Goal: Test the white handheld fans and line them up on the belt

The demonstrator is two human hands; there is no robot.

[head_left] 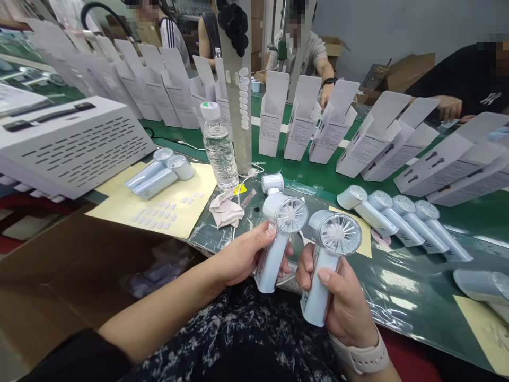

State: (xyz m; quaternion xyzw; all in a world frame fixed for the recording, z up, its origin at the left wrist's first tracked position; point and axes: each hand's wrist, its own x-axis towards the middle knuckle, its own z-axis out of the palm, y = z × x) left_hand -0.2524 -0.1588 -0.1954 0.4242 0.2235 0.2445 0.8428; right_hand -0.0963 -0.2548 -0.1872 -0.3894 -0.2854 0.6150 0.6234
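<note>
My left hand (254,252) is wrapped round the handle of a pale blue handheld fan (272,260), its round clear-grilled head facing up and toward me. Beside it, my right hand (340,289) grips a second handheld fan (320,289) of the same kind, slightly closer to me. Both fans are tilted with their heads away from my body, and they stand apart. Just beyond the left one, a small light blue cylinder (272,183) rests on the bench. A row of several more fans (405,220) lies to the right.
Open white boxes (272,116) line the green conveyor (254,143) ahead. Left stand a water bottle (220,148), a cloth (226,208), a slotted metal case (79,143) and yellow paper (183,212) bearing fans and small white pieces. A metal post (240,106) rises in front. Co-workers are across the belt.
</note>
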